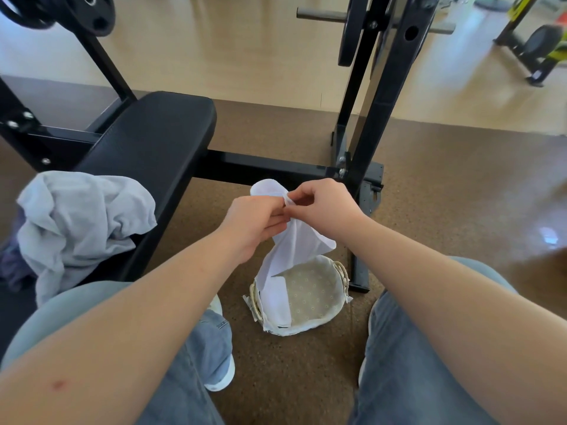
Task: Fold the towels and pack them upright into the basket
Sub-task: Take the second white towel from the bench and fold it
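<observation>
Both grips are pinched shut on the top edge of a white towel (294, 246): the left hand (254, 225) curls around it and the right hand (325, 207) nips a corner, so the cloth hangs loose in the air above the basket (344, 273) on the floor. A neat fold probably calls for finding matching corners and drawing the edge taut first, clear of the folded towel (276, 299) against the basket's left wall. A grey heap (82, 216) lies on the counter (147, 142).
</observation>
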Motion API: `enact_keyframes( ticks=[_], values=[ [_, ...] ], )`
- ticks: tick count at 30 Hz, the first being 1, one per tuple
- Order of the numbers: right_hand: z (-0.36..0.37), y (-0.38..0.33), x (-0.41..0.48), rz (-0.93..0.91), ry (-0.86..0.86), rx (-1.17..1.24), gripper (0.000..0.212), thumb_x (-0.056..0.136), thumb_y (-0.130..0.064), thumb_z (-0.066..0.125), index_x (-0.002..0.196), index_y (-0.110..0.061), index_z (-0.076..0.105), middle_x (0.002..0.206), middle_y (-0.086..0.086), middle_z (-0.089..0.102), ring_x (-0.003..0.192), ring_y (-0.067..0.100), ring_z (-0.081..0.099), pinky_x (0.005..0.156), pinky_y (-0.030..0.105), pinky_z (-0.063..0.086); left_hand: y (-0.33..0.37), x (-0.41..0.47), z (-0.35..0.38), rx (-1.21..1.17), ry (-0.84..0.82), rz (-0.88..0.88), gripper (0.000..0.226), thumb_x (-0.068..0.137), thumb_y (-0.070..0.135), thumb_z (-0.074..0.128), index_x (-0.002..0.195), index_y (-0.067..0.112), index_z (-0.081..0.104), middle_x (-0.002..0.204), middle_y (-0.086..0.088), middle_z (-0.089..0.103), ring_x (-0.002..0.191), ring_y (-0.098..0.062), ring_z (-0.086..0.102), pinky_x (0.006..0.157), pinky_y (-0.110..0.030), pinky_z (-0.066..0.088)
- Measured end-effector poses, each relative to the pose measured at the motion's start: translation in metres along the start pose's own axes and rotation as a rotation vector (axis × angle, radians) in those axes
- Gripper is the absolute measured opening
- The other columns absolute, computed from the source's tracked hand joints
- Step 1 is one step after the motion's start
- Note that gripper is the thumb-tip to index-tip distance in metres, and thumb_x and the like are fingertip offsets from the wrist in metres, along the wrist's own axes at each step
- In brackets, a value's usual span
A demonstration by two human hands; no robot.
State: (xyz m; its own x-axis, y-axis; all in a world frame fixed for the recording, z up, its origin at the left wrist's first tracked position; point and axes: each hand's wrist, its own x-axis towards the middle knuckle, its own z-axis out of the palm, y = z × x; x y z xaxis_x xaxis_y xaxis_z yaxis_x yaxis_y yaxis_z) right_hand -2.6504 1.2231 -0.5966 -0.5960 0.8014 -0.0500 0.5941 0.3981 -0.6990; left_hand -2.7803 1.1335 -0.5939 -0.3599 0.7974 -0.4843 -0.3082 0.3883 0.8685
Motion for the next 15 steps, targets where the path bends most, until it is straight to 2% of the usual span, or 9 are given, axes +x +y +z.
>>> enact_keyframes(
  ticks=[3,7,9,12,13,15],
  values=[
    [0.001,0.0,-0.001,-0.022,-0.001,-0.071,0.016,0.09,-0.034,0.076,0.103,-0.024,0.075,0.093,-0.011,0.07,0.09,0.006,0.066,0.087,0.032,0.059,0.001,-0.003,0.003,0.1,-0.037,-0.02,0.027,0.1,0.015,0.061,0.125,0.011,0.066,0.115,-0.006,0.071,0.11,-0.018,0.068,0.094,-0.035,0.057],
    [-0.002,0.001,-0.001,-0.029,0.01,-0.136,0.012,0.094,-0.03,0.072,0.103,-0.024,0.075,0.095,-0.009,0.071,0.09,0.009,0.065,0.087,0.031,0.058,0.001,-0.001,0.004,0.241,-0.046,-0.007,0.029,0.098,0.023,0.067,0.126,0.018,0.065,0.117,-0.002,0.07,0.107,-0.014,0.066,0.085,-0.033,0.058],
    [-0.006,0.004,0.0,-0.016,0.024,-0.143,0.009,0.095,-0.026,0.071,0.103,-0.023,0.076,0.093,-0.011,0.069,0.089,0.008,0.064,0.086,0.03,0.058,0.002,0.004,-0.002,0.228,0.021,-0.005,0.023,0.098,0.022,0.067,0.121,0.017,0.068,0.112,-0.003,0.073,0.103,-0.014,0.069,0.079,-0.03,0.058],
    [-0.011,0.007,0.0,0.008,0.038,-0.105,0.01,0.096,-0.023,0.069,0.104,-0.023,0.075,0.093,-0.012,0.067,0.089,0.009,0.065,0.081,0.025,0.056,0.003,0.015,-0.018,0.298,0.26,0.048,0.02,0.099,0.026,0.065,0.118,0.02,0.065,0.111,-0.004,0.068,0.098,-0.016,0.067,0.081,-0.031,0.06],
    [-0.012,0.008,0.0,0.011,0.038,-0.08,0.009,0.097,-0.023,0.069,0.104,-0.024,0.074,0.094,-0.011,0.067,0.088,0.01,0.067,0.081,0.025,0.057,0.001,0.02,-0.024,0.349,0.299,0.065,0.023,0.098,0.029,0.067,0.121,0.024,0.063,0.114,-0.003,0.065,0.099,-0.016,0.063,0.081,-0.032,0.059],
    [-0.015,0.008,-0.001,0.007,0.037,-0.039,0.008,0.098,-0.023,0.067,0.103,-0.026,0.072,0.095,-0.011,0.069,0.082,0.009,0.071,0.079,0.028,0.061,-0.003,0.024,-0.032,0.398,0.266,0.031,0.039,0.095,0.029,0.072,0.131,0.027,0.058,0.122,0.0,0.059,0.107,-0.018,0.058,0.078,-0.032,0.058]
  ],
)
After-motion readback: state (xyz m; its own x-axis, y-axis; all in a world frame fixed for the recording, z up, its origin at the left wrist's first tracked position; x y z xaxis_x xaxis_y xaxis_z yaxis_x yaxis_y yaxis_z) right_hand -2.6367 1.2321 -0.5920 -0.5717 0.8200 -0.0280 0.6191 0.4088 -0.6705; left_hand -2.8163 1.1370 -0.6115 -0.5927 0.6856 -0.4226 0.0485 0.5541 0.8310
